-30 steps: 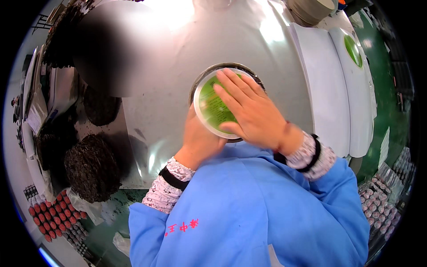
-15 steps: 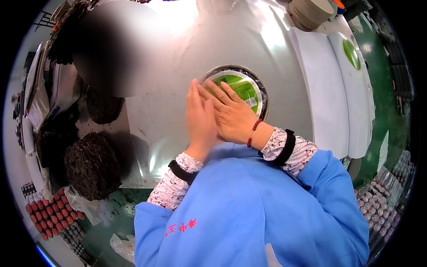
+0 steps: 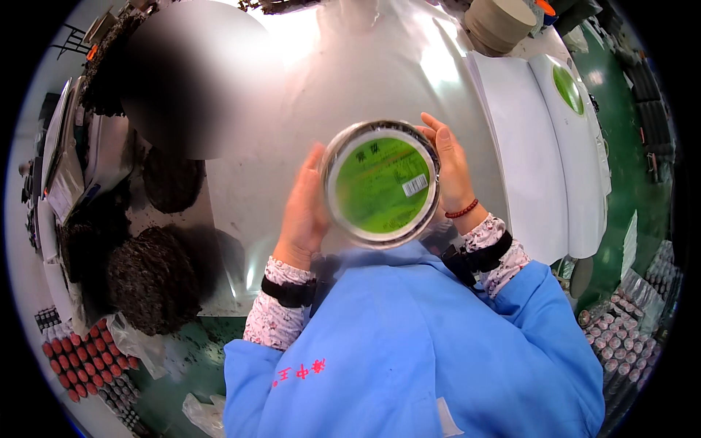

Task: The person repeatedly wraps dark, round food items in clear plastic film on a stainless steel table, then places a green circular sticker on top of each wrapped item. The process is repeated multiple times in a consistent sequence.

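A round container (image 3: 381,182) with a metal-looking rim and a green label with a barcode is raised in front of me over the metal table (image 3: 292,190). My left hand (image 3: 303,212) is closed on its left side, partly blurred. My right hand (image 3: 450,164) grips its right side from behind, index finger lifted. Both sleeves are floral with black bands, and a red bead bracelet circles my right wrist. To my left lie dark, rough, round cakes of dried material (image 3: 150,277).
White sheets (image 3: 515,146), one with a green oval, lie along the right. Stacked beige discs (image 3: 496,22) sit at the back right. Stacked bags and papers (image 3: 102,160) line the left. Red-topped items (image 3: 84,358) and pale-topped items (image 3: 613,336) are packed below. A blurred patch hides the upper left.
My hands were over the green label, pressing or lying flat. They have moved apart to the container's two sides, and the container has risen and shifted slightly toward me.
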